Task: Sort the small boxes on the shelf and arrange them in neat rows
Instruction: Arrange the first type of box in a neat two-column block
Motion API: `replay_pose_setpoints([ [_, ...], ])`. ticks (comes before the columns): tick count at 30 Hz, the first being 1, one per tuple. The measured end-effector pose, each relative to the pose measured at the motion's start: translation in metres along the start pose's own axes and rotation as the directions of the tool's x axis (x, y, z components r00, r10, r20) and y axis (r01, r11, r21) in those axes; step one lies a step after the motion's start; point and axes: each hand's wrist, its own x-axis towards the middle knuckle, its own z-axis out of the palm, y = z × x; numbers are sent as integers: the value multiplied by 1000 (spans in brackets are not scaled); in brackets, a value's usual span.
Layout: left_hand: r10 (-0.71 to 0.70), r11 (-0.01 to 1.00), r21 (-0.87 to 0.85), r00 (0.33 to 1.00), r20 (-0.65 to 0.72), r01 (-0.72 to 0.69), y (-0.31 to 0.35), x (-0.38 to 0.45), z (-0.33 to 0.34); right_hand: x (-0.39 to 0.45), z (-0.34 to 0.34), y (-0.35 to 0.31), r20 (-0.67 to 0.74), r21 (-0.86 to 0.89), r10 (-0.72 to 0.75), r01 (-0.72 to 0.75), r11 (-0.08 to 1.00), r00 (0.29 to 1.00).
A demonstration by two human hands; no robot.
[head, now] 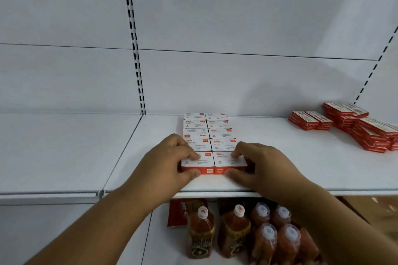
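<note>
Item: white shelf (280, 170), upper tier, white back panel behind.

Small white-and-red boxes (207, 133): two columns running front to back, five deep, edges touching, set near the shelf's middle. Lettering on the lids is too small to read with confidence.

Front left box (201, 162): gripped by the left hand (170, 157), fingers curled over the lid, thumb pressed against the red front face.

Front right box (228, 162): gripped by the right hand (256, 161) in the same fashion, fingers on top, thumb at the front. The two front boxes touch side by side.

Red flat boxes (353, 127): loose, uneven heap at the shelf's far right, well apart from the white columns.

Lower tier: bottles (258, 232) with reddish contents and pale caps, standing upright in a cluster; a red packet (178, 213) just beside them on the left.
</note>
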Motion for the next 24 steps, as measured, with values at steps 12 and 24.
replay_pose_setpoints([
  [12, -108, 987, 116, 994, -14, 109, 0, 0, -7, 5, -4, -3, -10, -4, 93, -93, 996, 996],
  [24, -31, 844, 536, 994, 103, -30, -5, 8, 0, 13, 3, 5, 34, -77, 5, -2, 997, 999],
])
